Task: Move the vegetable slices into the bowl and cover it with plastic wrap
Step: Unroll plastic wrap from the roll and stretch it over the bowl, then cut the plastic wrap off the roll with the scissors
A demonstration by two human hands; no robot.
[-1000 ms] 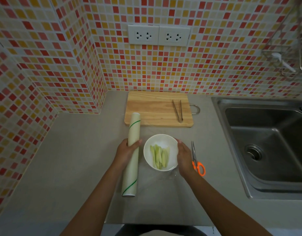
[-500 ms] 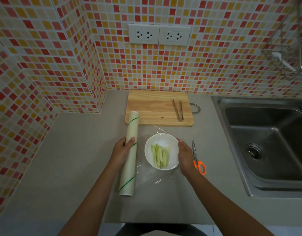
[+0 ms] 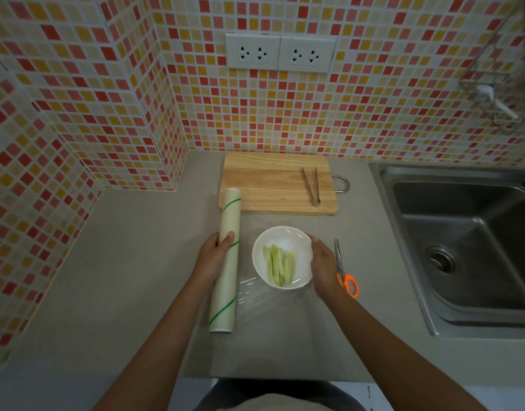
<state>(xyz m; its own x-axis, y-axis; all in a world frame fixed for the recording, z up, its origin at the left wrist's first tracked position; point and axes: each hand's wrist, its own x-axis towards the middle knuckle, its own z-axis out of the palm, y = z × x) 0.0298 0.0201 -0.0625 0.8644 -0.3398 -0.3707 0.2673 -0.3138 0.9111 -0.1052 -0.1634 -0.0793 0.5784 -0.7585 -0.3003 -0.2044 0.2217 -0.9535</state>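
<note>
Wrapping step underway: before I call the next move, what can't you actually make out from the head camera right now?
- Plastic film: transparent; whether it fully spans the bowl is unclear.
- Right hand: fingertips sit behind the bowl rim, so its grip on the film is hidden.
- Left hand: palm side hidden behind the roll.
- Scissors: partly covered by the right hand.
- Sink: cut off by the right edge.

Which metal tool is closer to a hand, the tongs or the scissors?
The scissors with orange handles. They lie on the counter right beside the right hand, while the tongs rest far back on the wooden cutting board.
</note>
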